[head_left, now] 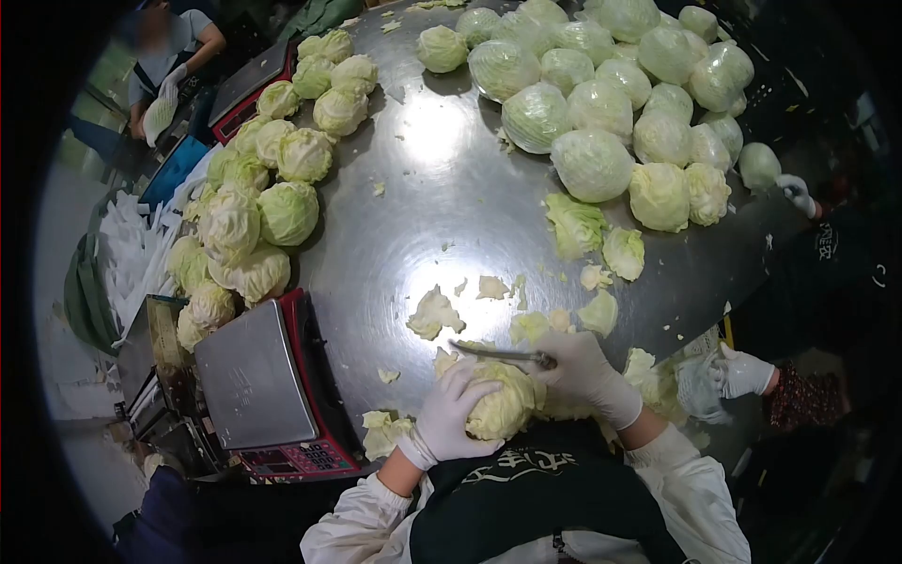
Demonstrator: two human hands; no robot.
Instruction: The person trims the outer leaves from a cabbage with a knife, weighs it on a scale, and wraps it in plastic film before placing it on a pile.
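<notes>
My left hand [445,414], in a white glove, is wrapped round the left side of a pale green cabbage [505,399] close to my apron. A knife [498,353] is gripped in my gloved right hand [584,369]. Its blade points left, just over the far side of the cabbage. Loose cabbage leaves [435,313] lie on the steel table [376,273] beyond my hands. More leaf pieces [383,432] are beside my left wrist.
A red scale [254,381] stands at the left, with a row of unwrapped cabbages [289,213] behind it. Film-wrapped cabbages [592,164] are piled at the back right. At the right, another person's gloved hand [745,372] holds clear film [700,387]. A person [169,56] works at the far left.
</notes>
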